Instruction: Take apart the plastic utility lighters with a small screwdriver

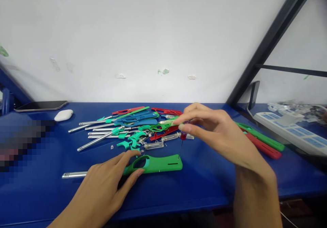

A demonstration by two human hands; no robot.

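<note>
A green long-necked gas lighter (163, 163) lies flat on the blue table, its metal tube (74, 175) pointing left. My left hand (107, 183) is closed around the lighter near its trigger opening, thumb on the near side and fingers on the far side. In my right hand (212, 129) a small screwdriver (183, 136) with a red handle is pinched between thumb and fingers. It stands nearly upright, its tip at the screw hole near the right end of the green handle. Part of the screwdriver's handle is hidden by my fingers.
Behind the lighter lies a pile of lighter parts: metal tubes (95, 143), teal triggers (135, 137), clear fuel tanks (154, 145), blue shells (138, 119). Red shells (264, 146) and a power strip (293, 132) are at right. A phone (42, 106) and white case (63, 115) lie left.
</note>
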